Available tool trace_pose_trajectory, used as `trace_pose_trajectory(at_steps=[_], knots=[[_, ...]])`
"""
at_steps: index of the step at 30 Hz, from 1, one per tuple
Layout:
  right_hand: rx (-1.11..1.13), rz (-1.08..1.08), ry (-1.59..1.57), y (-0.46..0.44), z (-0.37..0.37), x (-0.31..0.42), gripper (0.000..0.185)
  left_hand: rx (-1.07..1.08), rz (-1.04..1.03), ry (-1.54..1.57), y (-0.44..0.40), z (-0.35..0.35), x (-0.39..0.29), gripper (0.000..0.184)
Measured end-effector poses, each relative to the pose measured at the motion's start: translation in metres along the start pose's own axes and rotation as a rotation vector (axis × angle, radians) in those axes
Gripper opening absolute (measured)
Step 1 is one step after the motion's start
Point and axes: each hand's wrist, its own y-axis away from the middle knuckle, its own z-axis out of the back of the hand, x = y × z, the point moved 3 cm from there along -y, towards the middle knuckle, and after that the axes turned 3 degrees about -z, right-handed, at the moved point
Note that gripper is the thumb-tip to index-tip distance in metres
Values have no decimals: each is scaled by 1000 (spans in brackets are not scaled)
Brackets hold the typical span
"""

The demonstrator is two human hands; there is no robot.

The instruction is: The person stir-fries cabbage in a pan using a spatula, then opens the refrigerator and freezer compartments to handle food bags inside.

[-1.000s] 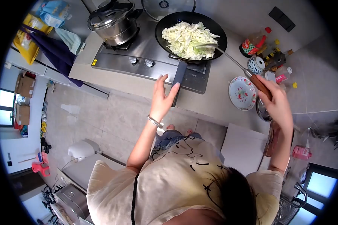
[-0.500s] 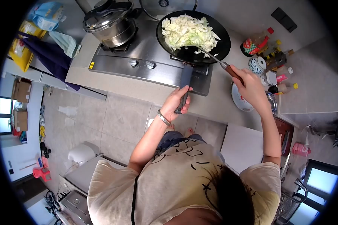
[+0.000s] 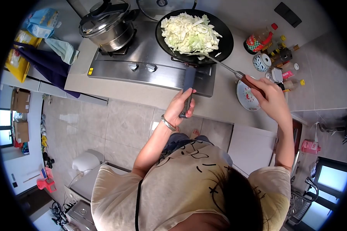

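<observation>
A black wok (image 3: 224,38) rests on the right burner of the steel stove (image 3: 115,69), heaped with chopped pale green cabbage (image 3: 191,32). My left hand (image 3: 181,104) is wrapped round the wok's dark handle (image 3: 189,79), which points toward me. In my right hand (image 3: 272,96) is the brown wooden grip of a long metal spatula (image 3: 225,66). The spatula's head is at the near edge of the cabbage, partly hidden under it. A floral plate (image 3: 247,96) sits on the counter beside my right hand, partly covered by it.
A lidded pressure cooker (image 3: 112,32) stands on the left burner. A glass lid (image 3: 154,5) leans behind the wok. Sauce bottles (image 3: 258,38) and a patterned jar (image 3: 261,62) line the counter's right side. A dark cloth (image 3: 46,65) hangs at the left.
My left hand went from open beside the handle to closed round it. The spatula moved from over the cabbage to its near edge, and my right hand dipped left, then back right.
</observation>
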Motion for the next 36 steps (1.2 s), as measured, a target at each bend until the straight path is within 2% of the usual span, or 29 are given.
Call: trace_pose_trajectory(at_steps=[3,6,16,19,22,23,24,26,27,28,29,30,31,32,33,34,36], knots=[[-23,-31,98,12,0,-2,31,19,6,-4,-1,3,0,28],[-110,38,217,4,-20,-18,33,1,7,-21,-1,1,0,27],[-204,-49,151,-13,-73,-49,35,-8,-6,-158,0,0,-2,28],[-232,-78,-43,3,-85,-38,39,-504,-702,-1084,14,-7,-11,31],[-251,-92,-271,8,-96,-14,34,-443,-1285,-1448,36,-45,-29,36],[-291,-74,-289,9,-98,-6,29,-298,-928,-1211,36,-57,-20,32],[-332,-55,-309,10,-99,3,24,-188,-650,-952,31,-67,-12,36],[-347,-99,-438,10,-104,19,20,-3,-262,-471,10,-74,7,43],[-344,-153,-532,11,-109,22,18,-3,-59,-270,5,-78,13,47],[-384,-147,-549,10,-112,25,16,7,-10,-131,-1,-74,18,43],[-417,-114,-632,11,-117,23,18,409,142,123,-22,-41,27,41],[-466,-66,-624,15,-117,18,23,362,155,128,-29,-41,28,39],[-452,-127,-604,17,-120,14,31,315,167,133,-38,-41,30,38],[-694,49,-516,25,-113,12,40,118,57,14,-24,-66,22,34],[-651,66,-673,38,-104,0,44,-88,-29,-127,-9,-92,15,31],[-706,52,-630,54,-89,-18,35,-84,-45,-53,-10,-95,13,28],[-933,-26,-319,95,-81,-88,25,-116,-9,-100,-12,-104,13,26]])
